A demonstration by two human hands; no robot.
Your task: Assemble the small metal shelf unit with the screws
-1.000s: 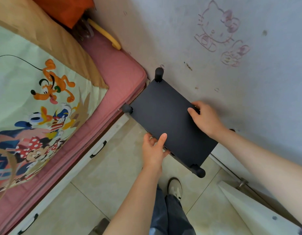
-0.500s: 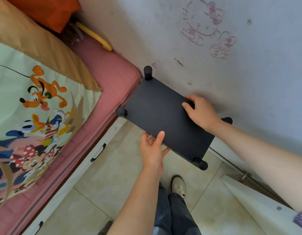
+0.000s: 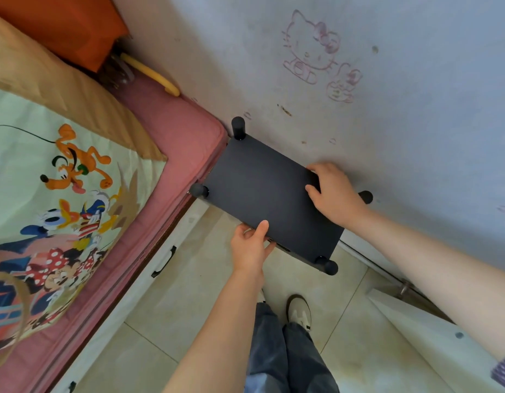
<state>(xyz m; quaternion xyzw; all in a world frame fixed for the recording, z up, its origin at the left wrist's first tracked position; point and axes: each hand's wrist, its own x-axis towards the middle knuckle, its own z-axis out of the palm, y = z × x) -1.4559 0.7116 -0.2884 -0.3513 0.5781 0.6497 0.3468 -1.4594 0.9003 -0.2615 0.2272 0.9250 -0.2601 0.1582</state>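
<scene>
Soft, even daylight fills the scene; shadows are faint, no glare. Wide-angle distortion bends the edges, and detail is slightly soft.

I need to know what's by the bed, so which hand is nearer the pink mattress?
Left. The left hand grips the black shelf's front edge, on the side toward the pink mattress. The right hand holds the shelf's wall-side edge, farther from it.

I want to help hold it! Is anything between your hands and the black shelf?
No, nothing. The left hand grips the near edge of the flat black metal shelf, and the right hand holds its far edge by the wall.
</scene>
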